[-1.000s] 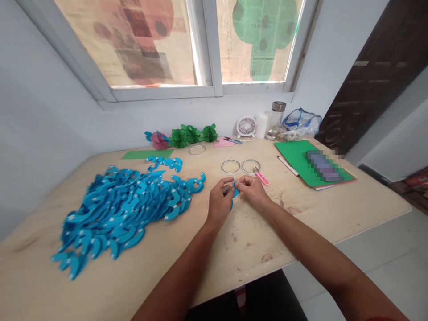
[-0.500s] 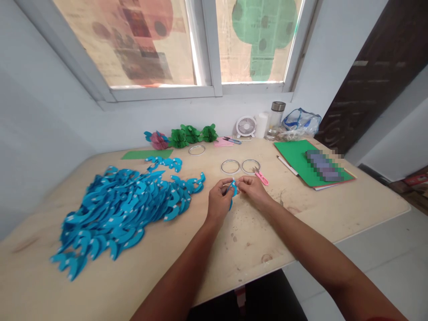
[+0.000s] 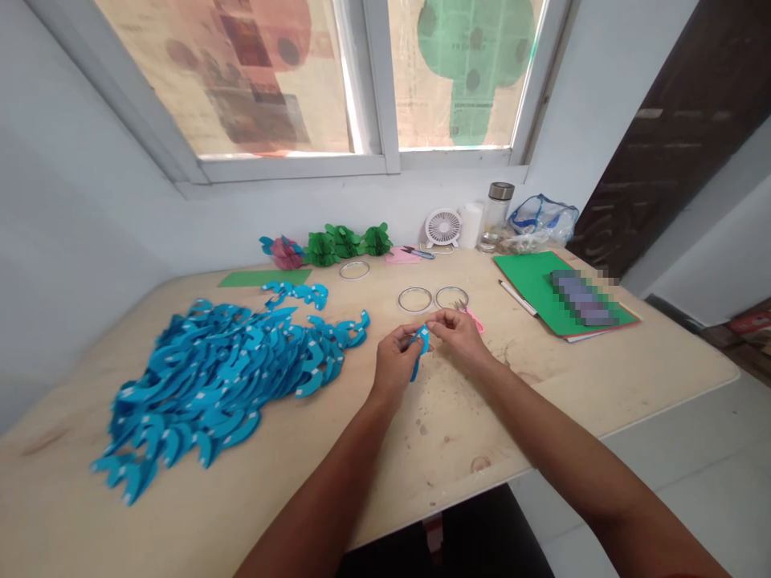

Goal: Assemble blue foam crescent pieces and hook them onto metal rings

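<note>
My left hand is closed around a blue curved paper piece with a white patch, held just above the table. My right hand pinches at the piece's upper end. Whatever is between its fingertips is too small to make out. Left of my hands spreads a large heap of similar blue paper pieces, many with small white squares. Beyond my fingers lie two thin rings, a left ring and a right ring. Pink-handled snips lie partly hidden behind my right hand.
Along the wall stand green paper ornaments, a pink and blue one, a small white fan and a glass bottle. On the right, a phone rests on a green folder, beside a white pen.
My right hand has shifted slightly, and its fingertips sit a little higher. The blue piece has turned in my left fingers, showing more of its face.
</note>
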`<state>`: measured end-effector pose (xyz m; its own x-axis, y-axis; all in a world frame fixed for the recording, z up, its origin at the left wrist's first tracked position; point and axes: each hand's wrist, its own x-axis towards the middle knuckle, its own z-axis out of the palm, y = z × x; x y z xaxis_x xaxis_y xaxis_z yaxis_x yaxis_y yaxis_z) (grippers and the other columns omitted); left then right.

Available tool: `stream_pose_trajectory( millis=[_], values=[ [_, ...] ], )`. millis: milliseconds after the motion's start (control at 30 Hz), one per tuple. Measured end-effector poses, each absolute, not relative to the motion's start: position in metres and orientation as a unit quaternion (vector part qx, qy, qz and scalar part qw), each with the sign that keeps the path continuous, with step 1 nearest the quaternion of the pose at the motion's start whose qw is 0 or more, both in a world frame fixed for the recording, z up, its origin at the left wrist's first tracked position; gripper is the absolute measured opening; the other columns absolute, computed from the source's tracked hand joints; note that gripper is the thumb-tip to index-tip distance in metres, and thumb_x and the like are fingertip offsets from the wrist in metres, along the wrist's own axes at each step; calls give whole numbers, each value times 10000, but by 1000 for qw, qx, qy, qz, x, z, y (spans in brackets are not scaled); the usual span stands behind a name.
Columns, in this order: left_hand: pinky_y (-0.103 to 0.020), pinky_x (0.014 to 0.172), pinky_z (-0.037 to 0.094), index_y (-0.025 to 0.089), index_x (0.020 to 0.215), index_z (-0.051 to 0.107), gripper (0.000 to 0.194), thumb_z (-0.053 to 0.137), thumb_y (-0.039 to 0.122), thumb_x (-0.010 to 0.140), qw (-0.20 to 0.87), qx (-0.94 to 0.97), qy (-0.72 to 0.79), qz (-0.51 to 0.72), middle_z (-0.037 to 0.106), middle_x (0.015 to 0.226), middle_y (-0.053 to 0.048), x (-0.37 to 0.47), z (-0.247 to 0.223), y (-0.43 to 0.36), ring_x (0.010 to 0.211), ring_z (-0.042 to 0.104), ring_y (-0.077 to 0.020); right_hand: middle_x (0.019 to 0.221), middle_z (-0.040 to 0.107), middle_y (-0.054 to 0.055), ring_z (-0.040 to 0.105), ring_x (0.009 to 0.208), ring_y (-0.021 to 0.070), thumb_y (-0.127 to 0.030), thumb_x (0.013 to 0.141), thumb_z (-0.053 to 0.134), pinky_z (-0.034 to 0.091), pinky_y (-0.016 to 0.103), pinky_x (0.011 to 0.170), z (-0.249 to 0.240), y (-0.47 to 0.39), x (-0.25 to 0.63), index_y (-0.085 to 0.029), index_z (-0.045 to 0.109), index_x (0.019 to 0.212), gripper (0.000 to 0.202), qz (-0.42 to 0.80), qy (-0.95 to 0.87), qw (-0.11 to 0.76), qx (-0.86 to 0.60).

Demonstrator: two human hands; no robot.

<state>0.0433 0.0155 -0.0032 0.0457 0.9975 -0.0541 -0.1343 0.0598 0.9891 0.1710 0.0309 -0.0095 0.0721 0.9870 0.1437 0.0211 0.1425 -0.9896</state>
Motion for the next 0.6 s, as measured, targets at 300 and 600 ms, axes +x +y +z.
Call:
stream_pose_trajectory(
  millis=[300,600],
  values=[
    [-179,361,276,122,928,710,343,613,212,611,564,462,461,507,642,550,-16,43,-4,16,373,401,-61,561,460,-40,418,541,111,-285,727,534,320,244,530,-17,33,172,-180,514,657,128,353,-592,512,-513],
    [-206,454,384,139,934,715,337,598,188,622,516,495,478,510,605,497,3,44,-5,15,483,532,-119,549,460,-47,420,526,108,-288,718,550,322,241,520,-22,36,171,-184,517,669,120,390,-559,526,-509]
  ],
)
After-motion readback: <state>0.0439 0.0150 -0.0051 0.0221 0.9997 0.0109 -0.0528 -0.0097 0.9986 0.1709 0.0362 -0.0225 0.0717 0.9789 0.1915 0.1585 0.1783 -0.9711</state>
